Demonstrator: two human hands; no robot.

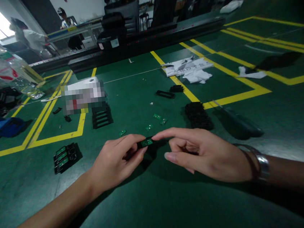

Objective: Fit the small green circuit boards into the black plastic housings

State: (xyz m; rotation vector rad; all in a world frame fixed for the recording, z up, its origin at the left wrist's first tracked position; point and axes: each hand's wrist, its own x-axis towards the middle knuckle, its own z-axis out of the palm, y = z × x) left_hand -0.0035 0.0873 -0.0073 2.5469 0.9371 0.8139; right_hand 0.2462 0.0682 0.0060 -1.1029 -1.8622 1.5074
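Note:
My left hand (120, 157) pinches a small black plastic housing between thumb and fingers, just above the green table. A green circuit board (147, 142) lies in that housing. With its index finger stretched out, my right hand (199, 150) touches the right end of the piece. The right thumb stands apart, the other fingers curl in, and I see nothing held there. Beyond my hands several loose circuit boards (149, 127) lie on the table. Left of my left hand sits a group of black housings with green boards in them (64, 157).
A stack of black housings (198, 115) stands past my right hand, near a dark green-handled object (240, 123). Farther off are a slotted black frame (102, 115), a white object (83, 90), torn white paper (190, 68), bottles (25, 74) and a black rail (146, 38). People sit beyond.

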